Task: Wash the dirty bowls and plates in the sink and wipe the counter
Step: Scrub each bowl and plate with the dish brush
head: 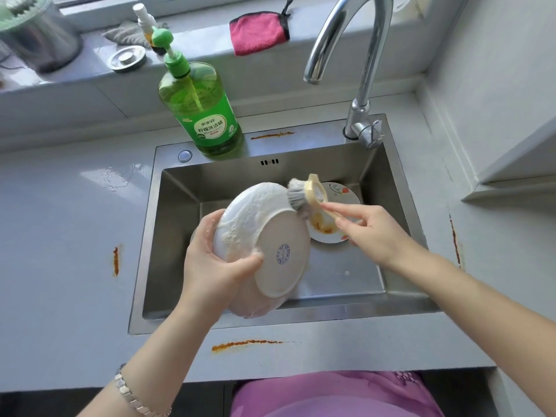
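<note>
At six o'clock an orange smear (246, 344) streaks the bench (75, 266) front. Over the sink (331, 319) the left hand (216, 263) wraps its grip round the rim of a soapy plate (270, 236): stiff, breakable, likely slippery, best held by its edge. The right hand (370, 230) pinches a brush (301, 197) at its one-o'clock rim. A dirty plate (326, 238) lies behind, faucet (370, 70) overhead.

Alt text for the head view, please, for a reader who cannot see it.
Over a steel sink, the left hand grips a soapy white plate, underside up, while the right hand holds a brush against its rim. A dirty plate lies in the sink; orange smears mark the counter.
</note>
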A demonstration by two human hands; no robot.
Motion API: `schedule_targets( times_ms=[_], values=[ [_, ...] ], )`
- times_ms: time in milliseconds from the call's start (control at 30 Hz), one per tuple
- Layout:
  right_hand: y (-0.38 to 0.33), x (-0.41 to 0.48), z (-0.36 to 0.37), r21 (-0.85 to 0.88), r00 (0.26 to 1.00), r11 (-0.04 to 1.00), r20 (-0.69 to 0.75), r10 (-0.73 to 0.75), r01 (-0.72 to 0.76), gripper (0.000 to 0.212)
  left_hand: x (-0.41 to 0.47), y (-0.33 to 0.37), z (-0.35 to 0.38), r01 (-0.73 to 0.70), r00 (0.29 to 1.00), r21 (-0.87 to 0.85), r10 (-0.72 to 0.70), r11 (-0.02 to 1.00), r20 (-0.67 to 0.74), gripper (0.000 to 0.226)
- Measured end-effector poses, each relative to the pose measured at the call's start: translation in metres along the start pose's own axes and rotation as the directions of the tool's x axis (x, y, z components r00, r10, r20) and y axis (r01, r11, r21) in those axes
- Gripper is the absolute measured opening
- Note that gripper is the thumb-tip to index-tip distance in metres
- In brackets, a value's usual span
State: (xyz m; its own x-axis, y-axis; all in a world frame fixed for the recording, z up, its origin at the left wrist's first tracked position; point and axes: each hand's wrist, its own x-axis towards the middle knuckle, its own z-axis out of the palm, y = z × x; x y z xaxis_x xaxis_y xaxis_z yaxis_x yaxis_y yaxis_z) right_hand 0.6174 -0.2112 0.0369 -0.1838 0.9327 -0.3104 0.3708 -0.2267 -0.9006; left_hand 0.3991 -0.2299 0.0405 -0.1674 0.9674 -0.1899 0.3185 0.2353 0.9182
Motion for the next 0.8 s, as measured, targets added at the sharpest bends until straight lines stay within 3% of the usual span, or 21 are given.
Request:
schedule_targets(
  times_ms=[133, 267, 433, 567, 700, 800],
  values=[
    [-0.018, -0.013, 0.013, -0.014, 0.984, 0.997, 0.161, -0.078, 0.082, 0.04, 0.003, -0.001, 0.0, 0.006, 1.0, 0.01, -0.006, 1.0, -0.001, 0.053],
    [-0.001, 0.005, -0.004, -0.101, 0.996, 0.992, 0.047, 0.081, -0.076, 0.038, 0.001, -0.001, -0.004, -0.016, 1.0, 0.035, 0.016, 0.999, 0.008, 0.053],
    [-0.012, -0.008, 0.013, -0.004, 0.995, 1.0, 0.094, -0.016, 0.016, 0.041, 0.007, 0.0, -0.007, -0.027, 0.999, 0.034, 0.028, 0.999, -0.018, 0.051],
    [-0.008, 0.008, 0.006, 0.06, 0.994, 0.993, 0.017, 0.105, -0.106, 0.042, 0.008, -0.001, -0.004, -0.047, 0.999, 0.046, 0.047, 0.998, 0.004, 0.051],
    [-0.014, 0.003, 0.015, 0.027, 0.998, 1.0, 0.061, -0.003, 0.002, 0.041, 0.011, -0.003, -0.003, -0.052, 0.998, 0.075, 0.05, 0.996, 0.031, 0.051],
    [-0.008, 0.009, 0.005, 0.034, 0.996, 0.995, 0.019, 0.092, -0.093, 0.04, 0.01, -0.007, -0.003, -0.037, 0.999, 0.077, 0.034, 0.996, 0.04, 0.052]
  ],
)
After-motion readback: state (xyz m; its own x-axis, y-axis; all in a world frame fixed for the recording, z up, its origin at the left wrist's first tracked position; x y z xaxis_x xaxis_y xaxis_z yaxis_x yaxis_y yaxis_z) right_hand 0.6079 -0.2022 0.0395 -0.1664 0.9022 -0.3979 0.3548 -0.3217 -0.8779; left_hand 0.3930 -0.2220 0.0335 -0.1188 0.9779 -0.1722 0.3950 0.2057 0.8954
